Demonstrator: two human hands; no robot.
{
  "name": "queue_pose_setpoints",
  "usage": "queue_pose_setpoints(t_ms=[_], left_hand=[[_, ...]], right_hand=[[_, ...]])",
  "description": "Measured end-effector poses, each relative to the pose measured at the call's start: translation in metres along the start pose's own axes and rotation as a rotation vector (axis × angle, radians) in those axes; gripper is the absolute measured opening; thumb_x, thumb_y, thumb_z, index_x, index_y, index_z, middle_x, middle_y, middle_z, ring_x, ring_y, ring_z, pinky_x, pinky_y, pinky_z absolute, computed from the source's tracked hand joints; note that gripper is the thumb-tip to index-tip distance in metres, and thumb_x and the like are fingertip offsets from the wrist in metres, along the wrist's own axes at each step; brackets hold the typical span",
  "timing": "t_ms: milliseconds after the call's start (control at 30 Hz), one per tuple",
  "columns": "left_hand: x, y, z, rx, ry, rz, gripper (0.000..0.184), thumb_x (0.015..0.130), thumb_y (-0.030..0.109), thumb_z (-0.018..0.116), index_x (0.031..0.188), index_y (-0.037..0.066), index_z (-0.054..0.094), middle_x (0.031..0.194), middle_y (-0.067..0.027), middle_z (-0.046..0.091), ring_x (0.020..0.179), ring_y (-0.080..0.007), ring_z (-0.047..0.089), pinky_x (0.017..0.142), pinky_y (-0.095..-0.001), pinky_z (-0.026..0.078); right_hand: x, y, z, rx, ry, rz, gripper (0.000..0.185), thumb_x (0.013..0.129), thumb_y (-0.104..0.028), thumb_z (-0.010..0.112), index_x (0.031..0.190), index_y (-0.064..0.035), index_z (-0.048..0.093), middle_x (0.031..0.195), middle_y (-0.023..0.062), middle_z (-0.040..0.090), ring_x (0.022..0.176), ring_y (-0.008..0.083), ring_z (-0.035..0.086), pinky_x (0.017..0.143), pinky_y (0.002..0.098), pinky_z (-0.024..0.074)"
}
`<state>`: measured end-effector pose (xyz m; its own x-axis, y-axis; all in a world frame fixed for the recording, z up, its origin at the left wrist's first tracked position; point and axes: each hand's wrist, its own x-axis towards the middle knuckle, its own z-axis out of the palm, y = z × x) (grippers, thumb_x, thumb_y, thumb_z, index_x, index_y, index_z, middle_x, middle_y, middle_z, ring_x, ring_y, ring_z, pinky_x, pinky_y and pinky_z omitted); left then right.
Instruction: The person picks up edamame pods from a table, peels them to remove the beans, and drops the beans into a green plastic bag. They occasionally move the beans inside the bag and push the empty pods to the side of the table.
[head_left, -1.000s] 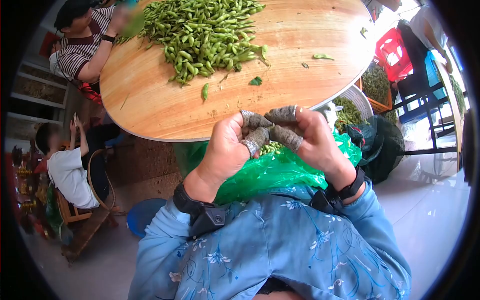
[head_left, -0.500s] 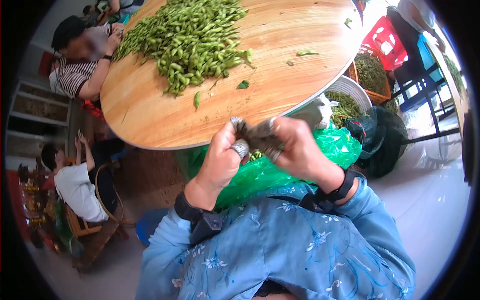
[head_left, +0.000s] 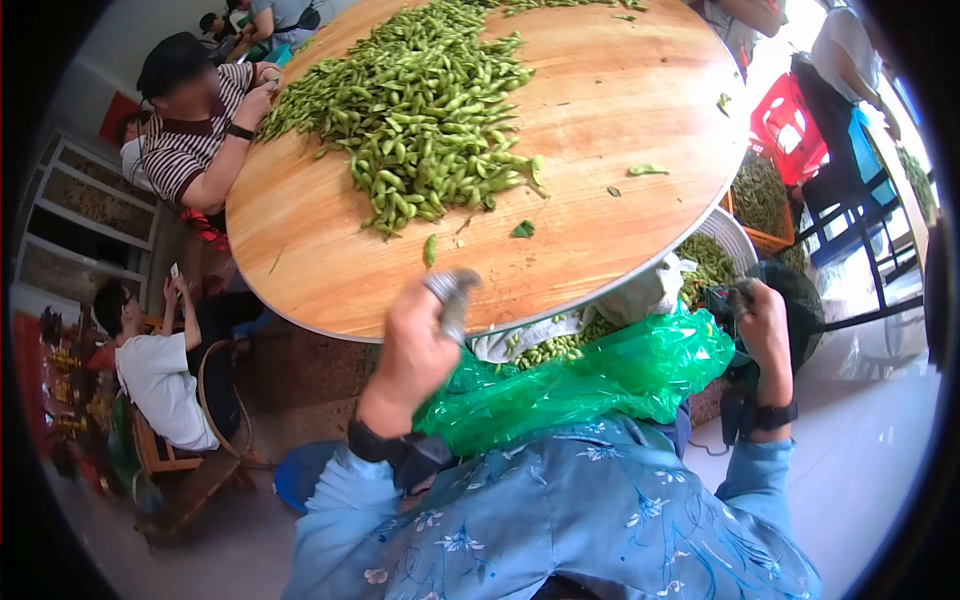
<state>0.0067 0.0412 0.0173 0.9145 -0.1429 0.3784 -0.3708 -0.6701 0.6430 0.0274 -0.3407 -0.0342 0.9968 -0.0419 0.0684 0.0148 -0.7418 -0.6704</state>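
Observation:
My left hand (head_left: 408,338) is raised at the near edge of the round wooden table (head_left: 600,240), its fingers curled together. Grey coverings wrap the fingertips; whether anything is between them is hidden. Off to the right, my right hand (head_left: 765,325) is closed, also with grey fingertip coverings, close to a dark bag (head_left: 800,290). A heap of green edamame pods (head_left: 430,120) lies on the tabletop, and one loose pod (head_left: 430,250) rests above my left hand. Over my lap is a green plastic sheet (head_left: 620,375), with shelled beans (head_left: 550,350) showing beyond it.
A white basket (head_left: 735,240) of pods stands right of the table, before an orange crate (head_left: 768,240) and a red chair (head_left: 785,125). A person in a striped shirt (head_left: 190,150) works at the left edge. Another person (head_left: 160,380) sits at lower left near a blue basin (head_left: 305,475).
My hands were together over the lap and have parted. The right hand moved far to the right; the left moved slightly left. The view shifted, so beans in the lap show more.

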Motion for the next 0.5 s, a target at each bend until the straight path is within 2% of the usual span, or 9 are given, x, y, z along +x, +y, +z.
queue_pose_setpoints(t_ms=[33, 67, 167, 233, 300, 367, 400, 433, 500], left_hand=[[0.012, -0.009, -0.004, -0.011, 0.137, -0.088, 0.017, 0.074, 0.006, 0.059, 0.090, -0.001, 0.056, 0.078, -0.0153, 0.057, 0.071, -0.0266, 0.057, 0.063, -0.0314, 0.044], [0.022, -0.025, -0.007, 0.000, 0.135, -0.179, 0.017, 0.074, 0.007, 0.059, 0.089, -0.001, 0.056, 0.079, -0.0161, 0.057, 0.071, -0.0258, 0.057, 0.060, -0.0312, 0.044], [0.041, -0.051, -0.013, 0.223, 0.053, -0.286, 0.016, 0.073, 0.009, 0.061, 0.084, -0.001, 0.056, 0.074, -0.0152, 0.057, 0.063, -0.0239, 0.056, 0.055, -0.0310, 0.043], [0.051, -0.049, -0.013, 0.163, -0.108, -0.387, 0.018, 0.073, 0.005, 0.062, 0.086, -0.003, 0.054, 0.069, -0.0017, 0.056, 0.059, -0.0070, 0.048, 0.050, -0.0212, 0.038], [0.051, -0.063, -0.009, 0.203, -0.092, -0.314, 0.015, 0.071, 0.004, 0.063, 0.082, -0.002, 0.054, 0.064, -0.0004, 0.055, 0.054, -0.0059, 0.046, 0.047, -0.0198, 0.037], [0.046, -0.064, -0.004, -0.070, -0.015, -0.375, 0.013, 0.070, 0.006, 0.063, 0.075, -0.001, 0.054, 0.062, -0.0065, 0.057, 0.052, -0.0128, 0.053, 0.048, -0.0258, 0.041], [0.043, -0.055, -0.004, -0.318, -0.006, -0.460, 0.011, 0.073, 0.004, 0.061, 0.079, 0.001, 0.053, 0.067, -0.0044, 0.058, 0.055, -0.0068, 0.052, 0.047, -0.0211, 0.042], [0.040, -0.042, -0.003, -0.318, -0.005, -0.457, 0.011, 0.073, 0.004, 0.061, 0.079, 0.001, 0.053, 0.067, -0.0044, 0.058, 0.055, -0.0068, 0.052, 0.047, -0.0211, 0.042], [0.032, -0.017, 0.003, -0.771, 0.040, -0.573, 0.010, 0.076, 0.002, 0.059, 0.082, 0.003, 0.051, 0.070, -0.0038, 0.058, 0.056, -0.0055, 0.052, 0.048, -0.0177, 0.042]], right_hand=[[-0.002, -0.004, -0.008, -0.001, -0.065, 0.081, 0.011, 0.076, -0.004, 0.057, 0.085, 0.0022, 0.058, 0.068, 0.0113, 0.059, 0.062, 0.0136, 0.055, 0.056, 0.0244, 0.0432], [-0.003, -0.004, -0.004, 0.000, -0.068, 0.072, 0.011, 0.076, -0.004, 0.057, 0.085, 0.0022, 0.058, 0.068, 0.0113, 0.059, 0.062, 0.0136, 0.055, 0.056, 0.0244, 0.0432], [-0.001, -0.004, 0.017, 0.485, -0.068, 0.034, 0.011, 0.079, -0.006, 0.057, 0.086, 0.0022, 0.059, 0.074, 0.0013, 0.060, 0.066, 0.0069, 0.052, 0.062, 0.0202, 0.0423], [0.001, -0.035, 0.025, 0.556, -0.138, -0.049, 0.013, 0.079, -0.005, 0.057, 0.089, 0.0034, 0.059, 0.077, 0.0032, 0.060, 0.069, 0.0082, 0.054, 0.064, 0.0209, 0.0435], [0.002, -0.074, 0.031, 0.693, -0.225, -0.050, 0.016, 0.079, -0.005, 0.057, 0.093, 0.0041, 0.058, 0.079, 0.0043, 0.060, 0.073, 0.0096, 0.055, 0.066, 0.0223, 0.0449], [0.001, -0.104, 0.043, 0.825, -0.340, -0.107, 0.019, 0.080, -0.005, 0.056, 0.096, 0.0043, 0.057, 0.083, 0.0058, 0.060, 0.077, 0.0110, 0.056, 0.070, 0.0237, 0.0458], [0.002, -0.115, 0.049, 0.838, -0.428, -0.091, 0.021, 0.080, -0.006, 0.057, 0.099, 0.0043, 0.056, 0.086, 0.0062, 0.060, 0.079, 0.0115, 0.056, 0.072, 0.0238, 0.0455], [0.002, -0.128, 0.056, 0.932, -0.505, -0.052, 0.027, 0.080, -0.006, 0.056, 0.105, 0.0037, 0.053, 0.088, 0.0061, 0.059, 0.081, 0.0113, 0.055, 0.072, 0.0236, 0.0450], [0.005, -0.152, 0.069, 1.031, -0.642, -0.033, 0.041, 0.080, -0.007, 0.055, 0.118, 0.0026, 0.041, 0.089, 0.0072, 0.058, 0.081, 0.0117, 0.054, 0.074, 0.0243, 0.0437]])
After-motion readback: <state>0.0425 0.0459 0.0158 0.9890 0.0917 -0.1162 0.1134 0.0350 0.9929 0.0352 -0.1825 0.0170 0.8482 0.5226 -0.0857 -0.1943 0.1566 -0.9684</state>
